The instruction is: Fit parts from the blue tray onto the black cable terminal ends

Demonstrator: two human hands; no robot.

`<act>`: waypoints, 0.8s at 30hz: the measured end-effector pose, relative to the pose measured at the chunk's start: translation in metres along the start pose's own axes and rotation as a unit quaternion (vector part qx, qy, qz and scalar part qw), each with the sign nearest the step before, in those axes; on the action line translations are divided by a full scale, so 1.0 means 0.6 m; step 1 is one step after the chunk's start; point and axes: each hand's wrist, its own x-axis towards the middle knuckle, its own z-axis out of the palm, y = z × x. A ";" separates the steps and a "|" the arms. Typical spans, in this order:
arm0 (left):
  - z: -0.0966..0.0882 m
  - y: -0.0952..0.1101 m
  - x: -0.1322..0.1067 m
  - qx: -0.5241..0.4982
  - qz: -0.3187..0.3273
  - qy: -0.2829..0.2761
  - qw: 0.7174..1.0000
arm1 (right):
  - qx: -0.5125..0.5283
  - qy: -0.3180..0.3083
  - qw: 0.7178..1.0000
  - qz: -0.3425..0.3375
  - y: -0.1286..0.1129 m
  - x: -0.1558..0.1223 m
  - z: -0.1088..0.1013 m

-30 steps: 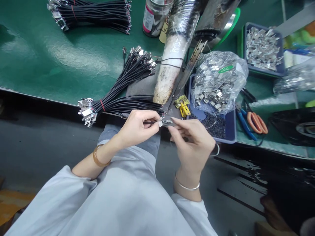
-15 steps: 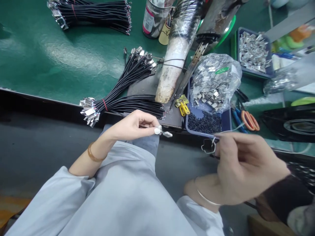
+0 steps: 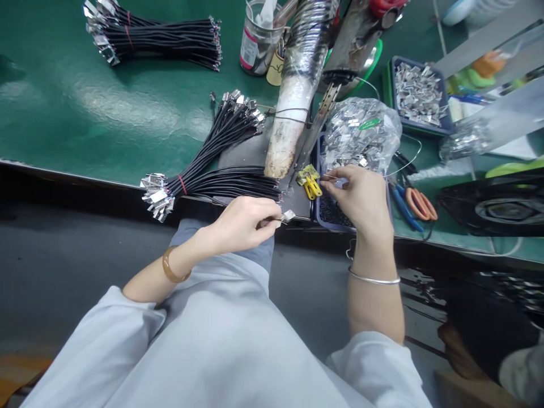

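Pinching a small silver metal terminal clip (image 3: 288, 216) between fingertips, the left hand (image 3: 242, 224) is hovering at frame centre, just below the green table (image 3: 85, 113) edge. The right hand (image 3: 361, 195) is reaching over the blue plastic tray (image 3: 317, 209) right of centre, fingers closing around something too small to tell. A clear plastic bag of metal clips (image 3: 361, 133) is sitting just above it, and bundled black wires (image 3: 225, 181) are lying left of the tray.

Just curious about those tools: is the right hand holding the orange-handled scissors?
No, the orange-handled scissors lie untouched on the green table, while the right hand reaches over the blue tray.
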 end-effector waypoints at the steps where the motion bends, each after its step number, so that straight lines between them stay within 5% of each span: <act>1: 0.003 -0.003 0.000 -0.041 -0.017 0.020 0.999 | -0.012 0.001 1.000 -0.003 0.000 -0.001 -0.001; 8: 0.011 -0.011 0.010 -0.243 -0.120 0.080 0.959 | -0.012 -0.007 1.000 0.009 0.004 -0.005 -0.003; 24: 0.005 -0.008 0.015 -0.261 -0.149 0.064 0.952 | 0.053 -0.055 0.997 0.025 0.007 0.003 -0.018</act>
